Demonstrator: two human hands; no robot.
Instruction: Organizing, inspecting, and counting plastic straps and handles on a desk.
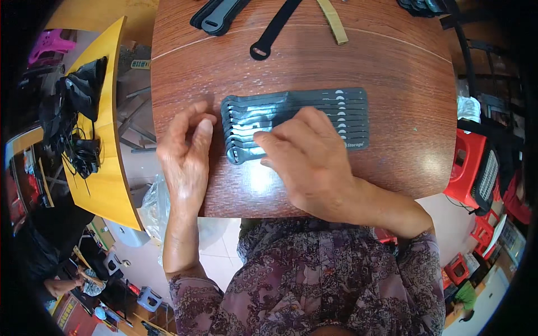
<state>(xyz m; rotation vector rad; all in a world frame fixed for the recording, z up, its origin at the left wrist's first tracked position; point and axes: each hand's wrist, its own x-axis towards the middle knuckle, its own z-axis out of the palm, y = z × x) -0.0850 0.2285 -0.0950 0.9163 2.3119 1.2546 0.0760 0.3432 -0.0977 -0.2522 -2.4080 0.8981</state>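
An overlapping row of dark grey printed strips (358, 119) with rounded left ends lies on the brown wood-grain table (403, 73). My right hand (311, 159) rests over the middle and lower part of this row, fingers bent down onto it. Its fingertips are partly hidden, so whether it pinches anything is unclear. Just left of the strips' rounded ends is my left hand (188, 148), fingers loosely curved and thumb apart, with nothing in it. Light glares off the strips' surface near my right fingers.
Along the table's far edge lie grey slotted straps (216, 23), a black slotted strap (260, 51), a tan strap (334, 25) and a dark bundle (424, 7). A yellow table (109, 162) with black items stands left. Red stools (464, 162) stand right. A clear plastic bag (154, 204) hangs below.
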